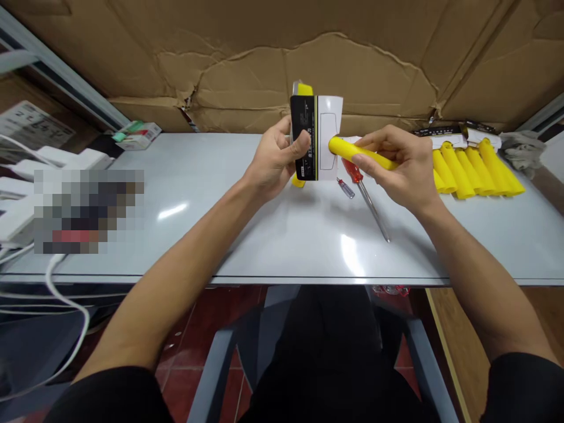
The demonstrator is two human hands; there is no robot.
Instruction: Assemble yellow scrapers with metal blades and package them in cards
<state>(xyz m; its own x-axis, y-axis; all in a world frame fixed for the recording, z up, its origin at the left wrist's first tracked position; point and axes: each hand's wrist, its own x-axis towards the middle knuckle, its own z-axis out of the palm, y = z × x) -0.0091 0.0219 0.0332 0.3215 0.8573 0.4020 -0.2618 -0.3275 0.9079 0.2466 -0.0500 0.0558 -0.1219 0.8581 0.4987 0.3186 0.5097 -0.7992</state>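
Note:
My left hand (273, 157) grips a black-and-white printed card (328, 117), thumb on its front face. A yellow piece (305, 89) shows above the card, and some yellow shows below it; the rest is hidden. Between the thumb and fingers of my right hand (408, 164) is a yellow tube (361, 153). Its left end overlaps the card's white part; whether they touch I cannot tell. Under my hands on the table lie a red-handled screwdriver (372, 208) and a small screwdriver (346, 188) with a clear handle.
Several yellow tubes (469, 170) lie in a row at the right, with printed cards behind them. White power strips (57, 164) and cables crowd the left of the table (264, 252). A small box (143, 136) stands at the back left, before cardboard (247, 70).

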